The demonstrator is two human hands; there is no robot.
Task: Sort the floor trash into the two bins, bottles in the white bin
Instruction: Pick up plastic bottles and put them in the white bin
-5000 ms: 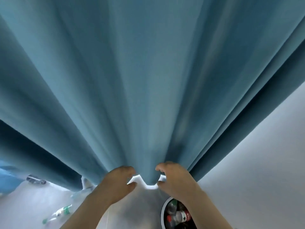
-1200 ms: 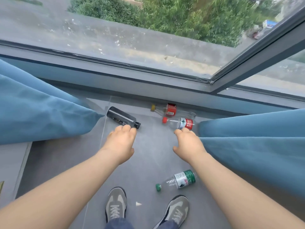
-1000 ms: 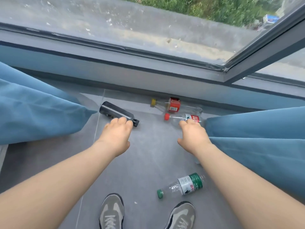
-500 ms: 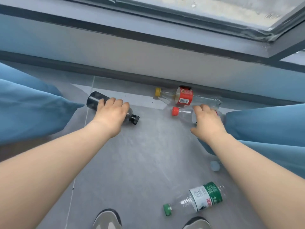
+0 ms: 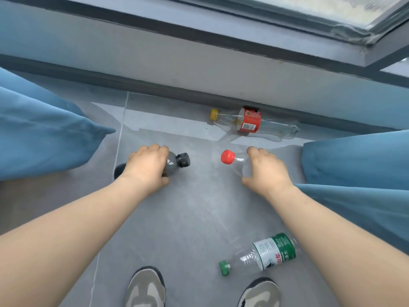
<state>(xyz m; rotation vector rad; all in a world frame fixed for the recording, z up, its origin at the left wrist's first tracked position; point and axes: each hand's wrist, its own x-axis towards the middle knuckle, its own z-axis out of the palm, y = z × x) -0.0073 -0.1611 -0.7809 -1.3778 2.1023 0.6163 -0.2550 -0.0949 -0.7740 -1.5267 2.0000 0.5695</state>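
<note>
Now dragged nearer: black bottle (image 5: 179, 161) gripped by left hand (image 5: 147, 171), red-capped bottle (image 5: 236, 160) by right hand (image 5: 265, 171); look light, crushable, hold mid-body.

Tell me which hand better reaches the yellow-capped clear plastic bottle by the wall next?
Right hand, probably: nearer the yellow-capped clear plastic bottle, though it grips a red-capped clear bottle.

A single head-worn wide-angle camera looks steeply down and forward at the smooth grey tiled floor (image 5: 194, 218), close above both outstretched bare arms (image 5: 77, 235); beyond the fingers (image 5: 155, 149) it faces the pale window wall (image 5: 199, 63), its edges seemingly bowed by the lens.
</note>
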